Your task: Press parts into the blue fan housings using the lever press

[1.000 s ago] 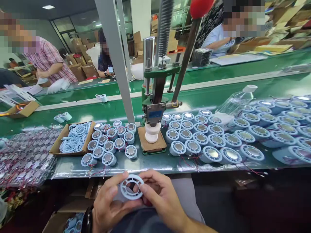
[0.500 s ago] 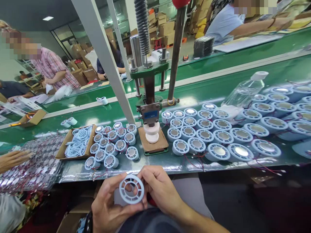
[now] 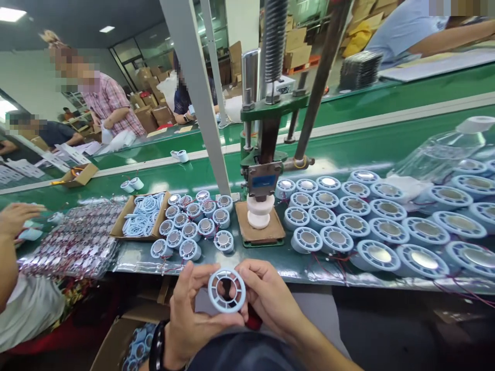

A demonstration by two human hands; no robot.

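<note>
A light blue plastic ring with spokes and an open middle point(image 3: 214, 303) is held upright above my lap, its face toward me. My left hand point(image 3: 187, 314) has its fingers and thumb around the left and lower rim. At the right edge my right hand point(image 3: 268, 291) pinches the same ring between thumb and fingers. Some fingertips show through the opening; what is behind the ring is mostly hidden. Just beyond my hands, on the bench, stand light blue round housings with silver discs point(image 3: 190, 249).
A hand press with white pads point(image 3: 260, 211) stands ahead. Many similar housings point(image 3: 336, 238) with red wires fill the right, near a plastic bottle point(image 3: 436, 149). Leftward are a carton of blue rings point(image 3: 143, 215), wired silver parts point(image 3: 77, 239) and a co-worker's hand point(image 3: 17, 219). An open box point(image 3: 112, 340) sits below.
The view has turned left, so the bench things appear shifted right. Both hands still hold the ring in much the same pose. The co-worker's hand at left has risen from the silver parts.
</note>
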